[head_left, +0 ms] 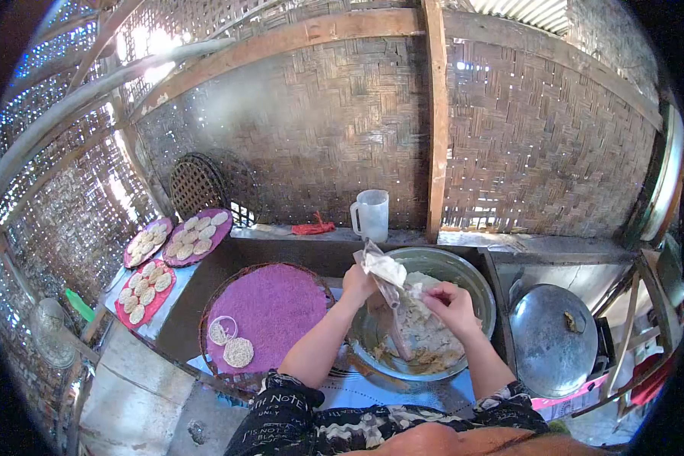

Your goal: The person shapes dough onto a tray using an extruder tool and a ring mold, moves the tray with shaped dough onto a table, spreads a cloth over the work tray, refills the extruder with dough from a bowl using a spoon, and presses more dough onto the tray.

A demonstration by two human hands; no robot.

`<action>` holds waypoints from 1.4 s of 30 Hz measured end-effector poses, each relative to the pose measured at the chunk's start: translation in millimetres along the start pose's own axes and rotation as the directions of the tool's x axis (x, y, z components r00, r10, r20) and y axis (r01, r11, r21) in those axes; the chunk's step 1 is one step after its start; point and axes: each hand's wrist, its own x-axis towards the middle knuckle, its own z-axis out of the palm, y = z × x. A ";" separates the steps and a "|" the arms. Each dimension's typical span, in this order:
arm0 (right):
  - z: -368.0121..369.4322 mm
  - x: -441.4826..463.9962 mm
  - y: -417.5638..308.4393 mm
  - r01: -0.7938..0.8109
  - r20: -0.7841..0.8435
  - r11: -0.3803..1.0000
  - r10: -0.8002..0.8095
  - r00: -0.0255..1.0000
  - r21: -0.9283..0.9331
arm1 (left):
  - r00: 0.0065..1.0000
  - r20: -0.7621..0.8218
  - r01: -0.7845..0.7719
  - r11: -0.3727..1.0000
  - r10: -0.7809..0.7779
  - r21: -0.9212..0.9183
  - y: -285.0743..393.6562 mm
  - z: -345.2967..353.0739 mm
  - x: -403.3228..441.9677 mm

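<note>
My left hand is closed around a hand press with long arms, held tilted over a big metal basin. White dough sits in the top of the press. My right hand pinches a small bit of dough beside the press. Below both hands, the basin holds a pale, sticky mass of dough. To the left, a round tray lined with purple cloth carries a coiled noodle-like disc and a white ring with dough strands inside it.
A clear plastic jug and a red plastic bag stand on the back ledge. Several discs lie on smaller trays at the far left. A large lidded pot is at the right. Woven walls enclose the space.
</note>
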 end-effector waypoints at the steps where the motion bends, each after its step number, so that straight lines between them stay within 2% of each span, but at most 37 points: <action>1: -9.5 -0.4 2.5 -0.033 -0.028 0.999 0.032 0.999 -0.016 | 0.999 0.021 0.027 0.995 -0.025 -0.100 -19.7 6.0 8.1; 3: -25.2 -2.7 -1.9 -0.096 -0.075 0.994 0.092 0.993 -0.048 | 0.995 0.060 0.089 0.951 -0.075 -0.296 -61.1 18.0 21.5; 4: -34.0 -5.2 -10.2 -0.144 -0.172 0.921 0.086 0.981 -0.362 | 1.000 0.010 0.025 0.927 -0.022 -0.373 -13.9 -19.3 2.1; 5: -42.3 -8.5 -4.4 -0.190 -0.183 0.825 0.107 0.977 -0.532 | 0.998 0.058 0.044 0.806 -0.012 -0.591 -4.1 -36.5 -2.3; 7: -45.8 -13.3 10.2 -0.260 -0.153 0.575 0.229 0.961 -0.776 | 0.990 0.134 0.103 0.426 0.044 -0.899 4.8 -62.9 -10.8; 8: -42.2 -18.5 23.1 -0.167 -0.090 0.582 0.160 0.983 -0.796 | 0.989 0.128 0.146 0.567 -0.071 -0.811 14.3 -72.3 -17.8; 10: -27.8 -24.7 47.2 0.030 0.046 0.577 0.014 0.999 -0.816 | 0.994 0.113 0.100 0.472 -0.003 -0.876 -3.6 -74.4 -14.6; 11: -11.8 -25.0 52.1 -0.075 0.063 0.846 0.128 0.990 -0.528 | 0.995 0.096 0.074 0.420 0.033 -0.904 -13.1 -75.7 -12.7; 12: 11.4 -26.3 46.5 -0.210 0.129 0.964 0.231 0.964 -0.163 | 0.993 0.088 0.061 0.290 0.081 -0.955 32.1 -100.1 -30.8; 13: 31.1 -28.7 31.3 -0.356 0.339 0.899 0.262 0.903 0.254 | 0.982 0.075 0.040 0.200 0.172 -0.979 41.8 -105.4 -35.2; 14: 50.4 -33.4 7.6 -0.524 0.536 0.630 0.196 0.821 0.573 | 0.965 0.052 0.025 0.107 0.258 -0.994 47.0 -107.5 -39.3; 15: 69.7 -41.3 -40.5 -0.665 0.631 0.404 0.236 0.739 0.629 | 0.940 0.021 0.018 0.013 0.341 -1.000 50.4 -110.7 -43.3; 16: 81.4 -46.9 -76.6 -0.764 0.724 0.150 0.246 0.644 0.628 | 0.902 0.029 0.017 0.032 0.431 -0.999 53.2 -116.7 -45.2; 18: 100.6 -52.7 -71.1 -0.846 0.837 -0.079 -0.124 0.533 0.527 | 0.847 -0.032 -0.014 -0.039 0.531 -0.999 53.6 -124.3 -59.4; 19: 111.5 -55.5 -70.3 -0.883 0.826 -0.179 -0.314 0.469 0.433 | 0.805 -0.045 -0.019 -0.049 0.591 -0.999 53.0 -133.7 -66.2; 20: 116.2 -54.4 -73.0 -0.879 0.824 -0.149 -0.304 0.477 0.454 | 0.842 -0.056 -0.076 0.016 0.537 -0.997 54.3 -144.5 -78.8; 21: 121.0 -53.1 -75.5 -0.873 0.823 -0.119 -0.294 0.486 0.473 | 0.873 -0.041 -0.193 0.268 0.485 -0.944 45.1 -160.2 -89.6; 22: 118.0 -47.0 -73.9 -0.845 0.828 -0.042 -0.178 0.531 0.533 | 0.901 -0.026 -0.268 0.510 0.432 -0.818 35.8 -175.9 -100.2; 23: 118.6 -42.2 -75.7 -0.810 0.811 0.045 -0.062 0.582 0.585 | 0.896 -0.056 -0.302 0.513 0.440 -0.803 31.1 -185.2 -107.7; 24: 117.7 -38.3 -91.6 -0.762 0.766 0.081 -0.041 0.642 0.643 | 0.890 -0.085 -0.335 0.517 0.448 -0.788 26.0 -194.5 -114.9; 25: 116.1 -33.7 -108.9 -0.706 0.713 0.121 -0.018 0.701 0.698 | 0.902 0.032 -0.252 0.585 0.430 -0.770 13.8 -202.6 -120.8; 26: 120.1 -29.7 -116.0 -0.615 0.640 0.266 -0.012 0.768 0.743 | 0.918 0.101 -0.212 0.689 0.384 -0.694 5.2 -211.6 -130.4; 27: 124.0 -21.0 -108.1 -0.601 0.665 0.355 -0.087 0.742 0.716 | 0.930 0.167 -0.166 0.778 0.328 -0.606 1.7 -220.1 -139.3; 28: 129.2 -12.7 -109.4 -0.569 0.685 0.441 -0.161 0.710 0.694 | 0.949 0.140 -0.179 0.849 0.281 -0.496 -3.9 -225.1 -143.8; 30: 145.8 -13.0 -139.9 -0.355 0.555 0.701 -0.070 0.829 0.619 | 0.978 0.066 -0.176 0.951 0.199 -0.254 -14.9 -233.7 -151.1; 31: 153.9 -14.8 -160.0 -0.247 0.511 0.810 -0.074 0.857 0.531 | 0.975 0.044 -0.210 0.965 0.219 -0.159 -20.2 -239.1 -154.2; 32: 161.2 -16.3 -170.9 -0.134 0.469 0.896 -0.090 0.878 0.423 | 0.970 0.021 -0.240 0.969 0.242 -0.061 -25.2 -245.3 -156.4; 33: 169.2 -15.5 -168.9 0.056 0.440 0.943 -0.206 0.874 0.329 | 0.964 -0.003 -0.264 0.964 0.264 0.040 -30.2 -251.3 -158.8; 34: 178.5 -12.3 -162.5 0.248 0.425 0.941 -0.326 0.845 0.229 | 0.951 -0.022 -0.303 0.942 0.310 0.145 -35.3 -256.0 -160.9; 36: 198.3 -11.1 -168.6 0.585 0.424 0.810 -0.542 0.726 0.034 | 0.919 -0.043 -0.351 0.862 0.392 0.365 -47.4 -266.3 -164.9; 37: 205.8 -14.5 -178.4 0.622 0.451 0.783 -0.545 0.706 -0.027 | 0.902 -0.044 -0.359 0.805 0.429 0.473 -53.2 -272.0 -167.0; 39: 222.7 -25.0 -193.8 0.686 0.502 0.712 -0.544 0.673 -0.149 | 0.881 -0.096 -0.370 0.802 0.462 0.469 -56.7 -286.7 -172.8; 42: 257.0 -33.0 -193.1 0.709 0.515 0.690 -0.561 0.648 -0.141 | 0.869 -0.148 -0.367 0.817 0.471 0.445 -72.3 -298.2 -181.3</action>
